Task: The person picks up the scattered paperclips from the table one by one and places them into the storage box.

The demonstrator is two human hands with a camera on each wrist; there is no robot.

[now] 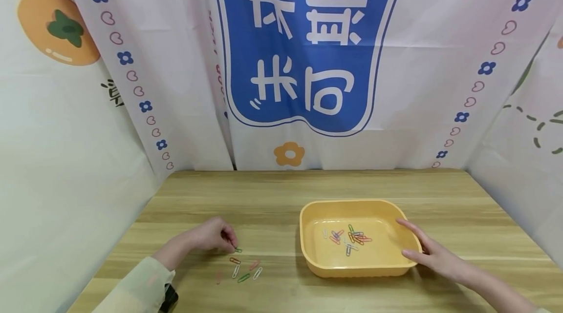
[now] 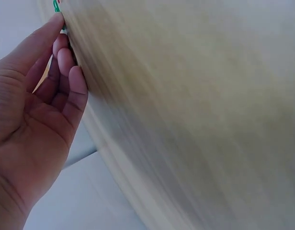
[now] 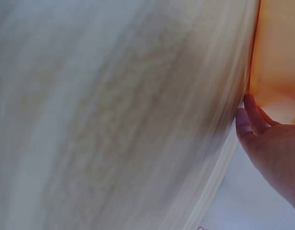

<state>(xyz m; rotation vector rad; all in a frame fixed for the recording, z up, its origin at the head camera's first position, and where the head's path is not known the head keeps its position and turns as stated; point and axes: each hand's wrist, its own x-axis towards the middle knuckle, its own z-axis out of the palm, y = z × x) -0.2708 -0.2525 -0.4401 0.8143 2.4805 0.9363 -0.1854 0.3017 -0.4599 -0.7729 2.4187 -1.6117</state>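
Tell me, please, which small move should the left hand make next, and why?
Probably it should lift the green paper clip towards the yellow tray: the thumb and fingers of the left hand seem to pinch this clip, similar clips lie inside the tray, and the right hand touches its side.

"未来可期" on backdrop (image 1: 301,52)
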